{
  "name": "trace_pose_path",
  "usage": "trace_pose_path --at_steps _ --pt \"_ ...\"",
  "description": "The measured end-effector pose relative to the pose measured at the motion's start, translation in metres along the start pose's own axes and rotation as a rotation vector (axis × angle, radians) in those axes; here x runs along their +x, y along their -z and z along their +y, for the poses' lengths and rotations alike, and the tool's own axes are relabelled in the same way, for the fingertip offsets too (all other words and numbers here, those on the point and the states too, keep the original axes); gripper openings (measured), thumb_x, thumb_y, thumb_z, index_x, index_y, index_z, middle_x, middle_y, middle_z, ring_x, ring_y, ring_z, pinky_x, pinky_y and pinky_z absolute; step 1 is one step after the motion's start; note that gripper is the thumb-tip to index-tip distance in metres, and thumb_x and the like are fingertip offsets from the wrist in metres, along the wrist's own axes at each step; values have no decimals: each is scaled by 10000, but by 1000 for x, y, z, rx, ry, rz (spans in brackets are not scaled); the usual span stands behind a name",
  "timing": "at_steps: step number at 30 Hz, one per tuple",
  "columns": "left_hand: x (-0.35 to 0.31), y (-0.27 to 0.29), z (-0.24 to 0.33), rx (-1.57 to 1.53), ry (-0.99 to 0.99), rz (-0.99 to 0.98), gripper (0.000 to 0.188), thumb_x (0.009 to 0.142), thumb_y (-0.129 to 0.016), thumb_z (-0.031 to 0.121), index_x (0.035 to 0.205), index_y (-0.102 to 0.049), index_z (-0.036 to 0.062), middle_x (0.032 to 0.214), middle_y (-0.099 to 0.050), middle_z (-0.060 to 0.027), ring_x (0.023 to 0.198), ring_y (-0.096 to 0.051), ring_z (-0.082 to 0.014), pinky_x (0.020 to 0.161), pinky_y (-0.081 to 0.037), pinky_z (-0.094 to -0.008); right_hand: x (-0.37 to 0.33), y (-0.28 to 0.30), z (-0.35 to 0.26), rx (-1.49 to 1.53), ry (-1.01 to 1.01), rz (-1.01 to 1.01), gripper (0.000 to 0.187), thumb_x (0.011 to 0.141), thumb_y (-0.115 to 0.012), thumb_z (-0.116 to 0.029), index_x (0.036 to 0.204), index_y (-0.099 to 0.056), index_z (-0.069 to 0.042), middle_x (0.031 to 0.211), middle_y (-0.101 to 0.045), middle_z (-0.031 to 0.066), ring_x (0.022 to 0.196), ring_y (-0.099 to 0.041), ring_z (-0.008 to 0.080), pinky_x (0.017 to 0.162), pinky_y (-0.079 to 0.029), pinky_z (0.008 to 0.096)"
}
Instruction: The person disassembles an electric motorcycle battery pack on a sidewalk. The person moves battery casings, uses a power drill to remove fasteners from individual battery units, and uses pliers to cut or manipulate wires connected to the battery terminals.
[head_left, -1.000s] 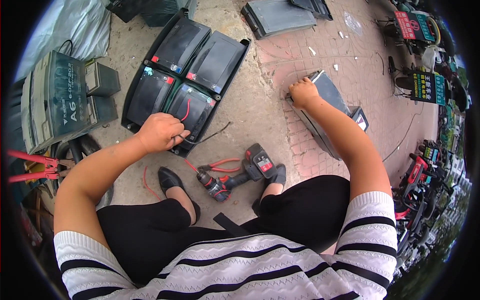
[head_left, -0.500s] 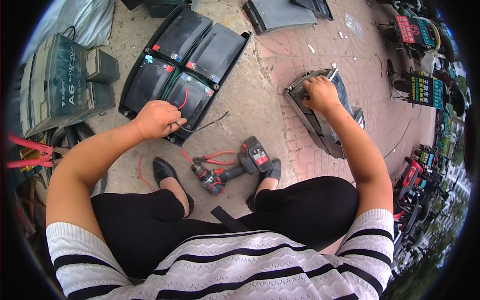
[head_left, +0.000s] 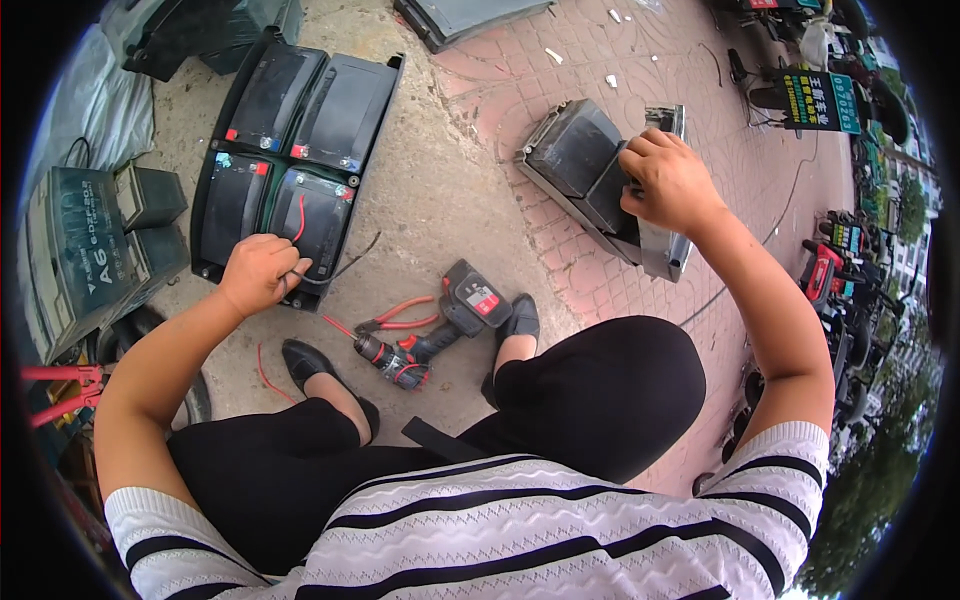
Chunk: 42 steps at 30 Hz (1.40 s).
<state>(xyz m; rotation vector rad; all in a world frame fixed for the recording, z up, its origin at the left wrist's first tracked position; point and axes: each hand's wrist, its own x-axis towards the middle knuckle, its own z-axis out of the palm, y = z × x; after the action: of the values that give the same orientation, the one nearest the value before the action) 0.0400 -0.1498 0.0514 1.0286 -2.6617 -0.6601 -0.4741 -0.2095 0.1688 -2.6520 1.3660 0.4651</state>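
Observation:
My left hand [head_left: 265, 272] is closed around a thin black wire [head_left: 357, 256], whose loose end sticks out to the right. The hand rests over the near corner of a black tray [head_left: 366, 140] that holds several dark batteries [head_left: 343, 108] with red and blue terminals. A short red wire [head_left: 301, 216] rises from the nearest battery. On the right, my right hand [head_left: 668, 182] grips a grey case cover [head_left: 664, 252], tilted up on its edge. Beside it, dark batteries [head_left: 574, 148] show in the open case; the fingertips are partly hidden.
A cordless drill [head_left: 425, 335] and red-handled pliers [head_left: 398, 315] lie between my feet. Large battery packs [head_left: 88, 250] and red-handled cutters [head_left: 65, 390] are at the left. A flat dark case [head_left: 470, 18] lies at the back; parked bikes [head_left: 815, 105] line the right.
My right hand has pulled the cover up and to the right, so batteries in that case now show. My left hand keeps the black wire. The view has shifted to the right.

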Motion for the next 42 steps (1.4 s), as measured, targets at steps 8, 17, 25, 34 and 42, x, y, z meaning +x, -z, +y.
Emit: trace_pose_path --at_steps 8,17,25,34,42 --pt "15 -6 -3 -30 -55 23 289 800 -725 145 657 -486 68 648 -505 -91 623 -553 -301 579 -457 -411 54 -24 11 82 171 -393 190 651 -660 -249 603 -619 -70 676 -608 108 814 -609 272 918 -458 394" --pt "3 0 2 13 -44 4 288 790 -715 95 662 -459 57 657 -482 -112 625 -515 -330 579 -429 -430 -178 86 72 -140 29 -58 178 722 -653 -98 631 -507 -55 712 -523 76 833 -576 281 974 -464 412" --pt "9 -5 4 26 -25 -44 274 776 -708 64 666 -457 46 671 -476 -120 647 -508 -335 597 -418 -437 -347 28 75 -264 -488 16 320 891 -650 -185 624 -554 -38 685 -545 101 860 -575 315 934 -438 423" --pt "5 -5 10 13 33 -57 285 795 -704 46 684 -442 32 670 -474 -146 643 -508 -364 584 -412 -454 -263 39 87 -87 -557 301 361 915 -637 -174 597 -554 -24 617 -510 93 683 -517 293 787 -442 374" --pt "11 -4 16 40 1 -33 280 801 -701 54 683 -448 37 673 -486 -134 651 -519 -354 590 -414 -448 -191 26 20 -118 -374 230 404 883 -651 -244 524 -567 -78 577 -546 30 671 -534 233 771 -441 349"
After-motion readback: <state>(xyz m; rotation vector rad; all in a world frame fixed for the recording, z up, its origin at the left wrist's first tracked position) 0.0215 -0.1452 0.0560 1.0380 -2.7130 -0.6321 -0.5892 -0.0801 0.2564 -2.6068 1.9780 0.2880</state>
